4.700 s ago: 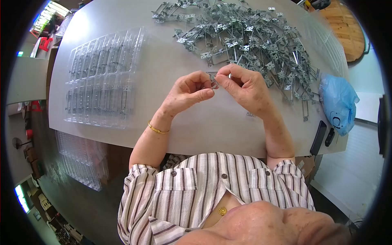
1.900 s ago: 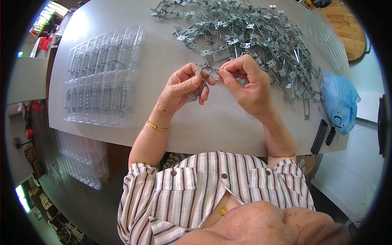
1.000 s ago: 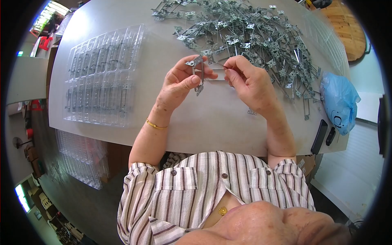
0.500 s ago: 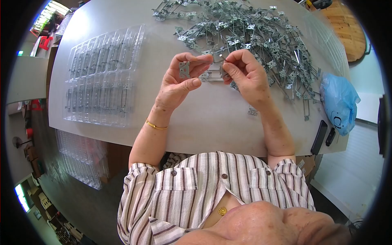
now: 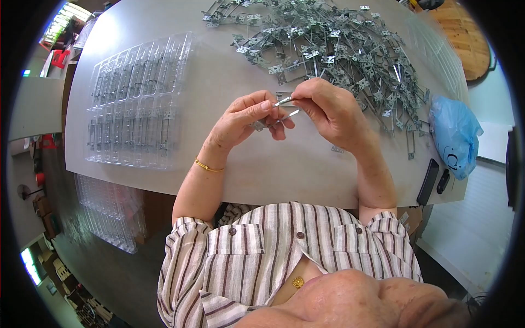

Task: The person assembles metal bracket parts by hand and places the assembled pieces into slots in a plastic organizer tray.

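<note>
A worker's bare hands meet over a pale table (image 5: 262, 177), a metal part (image 5: 283, 101) between them. The left hand (image 5: 241, 121) pinches it with thumb and forefinger, the lower fingers loosely curled around the metal behind. The right hand (image 5: 330, 112) pinches the near end between thumb and fingertip. Whether the 2 bright tips belong to 1 piece or 2 cannot be told. Good handling here, by the look of it, means a steady left grip as the anchor, light fingertip pressure from the right, and tips kept in line so the thin metal does not bend or slip.

At far left, below the table's edge, sit see-through plastic trays (image 5: 109, 218), seemingly stacked; their contents cannot be made out. On the table to the left, a see-through tray (image 5: 187, 57) holds metal parts in slots, set in 2 rows. Beyond the hands, a tangled pile (image 5: 333, 60) of similar parts spreads loose on the tabletop, in no container. At the far right edge lies another tray (image 5: 437, 52), its contents unclear, and nearer stands a blue bag (image 5: 454, 142), its contents hidden.
</note>
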